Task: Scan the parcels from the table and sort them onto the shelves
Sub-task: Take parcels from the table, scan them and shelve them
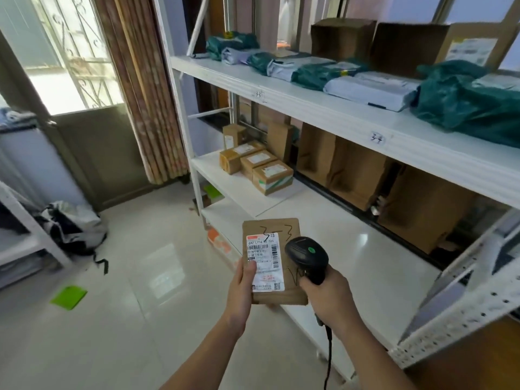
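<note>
Left hand (pixel 242 288): grips brown parcel (pixel 287 249), label up for reading.
Right hand (pixel 326 296): clasps scanner (pixel 306 256), touching parcel's right side.

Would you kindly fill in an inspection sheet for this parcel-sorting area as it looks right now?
Surface: white shelving unit; pen marks on the top shelf's front edge.
Job's things: brown flat parcel with white shipping label; small cardboard boxes on the middle shelf; green and grey mailer bags on the top shelf.
Clutter: green sheet and crumpled bag on the tiled floor.
Grippers: left hand holds the parcel, thumb on the label; right hand grips a black barcode scanner.
Cables: black scanner cord hangs below the right hand.
Surroundings: barred window, curtain.
</note>
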### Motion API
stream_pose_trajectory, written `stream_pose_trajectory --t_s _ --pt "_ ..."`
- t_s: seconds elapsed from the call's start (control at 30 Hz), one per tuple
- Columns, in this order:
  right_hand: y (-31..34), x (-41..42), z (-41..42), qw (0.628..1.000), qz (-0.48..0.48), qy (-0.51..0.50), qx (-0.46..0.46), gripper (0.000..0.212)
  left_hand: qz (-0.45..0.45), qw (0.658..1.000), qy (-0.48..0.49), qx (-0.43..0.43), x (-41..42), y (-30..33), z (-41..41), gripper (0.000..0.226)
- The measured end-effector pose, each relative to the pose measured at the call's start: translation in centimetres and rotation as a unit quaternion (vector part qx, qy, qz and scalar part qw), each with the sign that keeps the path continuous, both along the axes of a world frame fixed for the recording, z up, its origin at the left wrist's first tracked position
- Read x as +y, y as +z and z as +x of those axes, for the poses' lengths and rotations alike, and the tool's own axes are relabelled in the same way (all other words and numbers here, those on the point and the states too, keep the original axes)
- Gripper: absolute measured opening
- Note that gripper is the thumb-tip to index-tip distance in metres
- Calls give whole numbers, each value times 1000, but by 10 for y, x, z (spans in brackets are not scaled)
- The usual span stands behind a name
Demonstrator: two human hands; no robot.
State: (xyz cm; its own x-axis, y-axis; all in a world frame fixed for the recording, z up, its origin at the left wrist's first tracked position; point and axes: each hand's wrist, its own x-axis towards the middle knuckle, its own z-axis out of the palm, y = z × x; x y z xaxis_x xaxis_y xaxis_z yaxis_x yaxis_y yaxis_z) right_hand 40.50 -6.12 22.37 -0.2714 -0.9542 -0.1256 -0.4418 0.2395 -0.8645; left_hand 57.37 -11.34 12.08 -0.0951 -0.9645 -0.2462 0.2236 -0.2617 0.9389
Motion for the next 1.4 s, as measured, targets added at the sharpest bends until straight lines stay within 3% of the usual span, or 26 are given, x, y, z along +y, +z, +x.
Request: stream_pose_trajectory --t_s 0.17,0.27,0.37,0.6,0.73,0.93,1.23,1.33,1.4 --pt "-6 -78 9 1000 4 4 8 23 -1 1000 4 -20 -75 7 13 51" --pt "-8 -122 15 1000 5 12 11 25 -4 999 7 -36 -122 9 20 35" --pt "-8 -160 23 1000 8 13 2 18 -6 999 1 -50 -163 12 29 34" --pt "-10 -245 51 1000 12 -16 12 23 44 997 7 -68 -266 5 54 73" --pt "-17 -294 73 998 23 -49 13 24 64 994 -9 -86 -326 2 69 59" --pt "-30 -352 98 988 42 -146 -14 17 67 986 -105 -115 -408 -4 80 54" --pt "-56 -421 76 967 72 -246 -5 20 69 967 -194 -150 -494 -37 32 49" --pt "-70 -447 56 960 81 -267 -5 18 66 967 -196 -147 -526 -54 6 59" --pt "-79 -463 44 956 92 -278 -9 19 70 967 -197 -147 -545 -71 -9 83"
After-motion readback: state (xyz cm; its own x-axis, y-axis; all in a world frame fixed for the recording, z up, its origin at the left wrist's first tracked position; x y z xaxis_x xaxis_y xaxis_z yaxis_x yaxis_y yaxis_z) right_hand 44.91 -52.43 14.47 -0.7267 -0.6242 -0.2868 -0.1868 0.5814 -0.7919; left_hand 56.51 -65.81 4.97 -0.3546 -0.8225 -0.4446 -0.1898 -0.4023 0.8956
